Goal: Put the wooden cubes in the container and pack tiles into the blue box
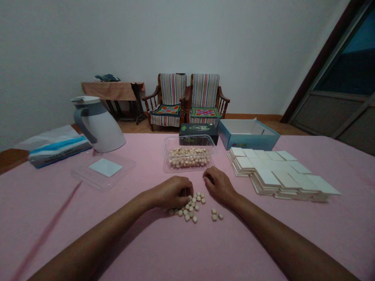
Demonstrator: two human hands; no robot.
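Observation:
My left hand [175,192] is curled over a loose pile of small pale wooden cubes [187,217] on the pink cloth. Its thumb and fingers come together at the pile's upper edge, touching the cubes; whether one is pinched between them is hidden. To the right, my right hand [219,185] rests on the cloth with its fingers bent in, and nothing shows in it. Three separate cubes [214,217] lie below that hand. Just beyond both hands, a clear plastic container [190,170] holds many more of these cubes.
Stacks of thin white square tiles [269,176] lie at the right, before an open blue box [249,141]. A black box [198,134] stands behind the container. At the left are a clear lid [79,171] with a white label, a white jug [107,128] and a blue-white packet [60,153].

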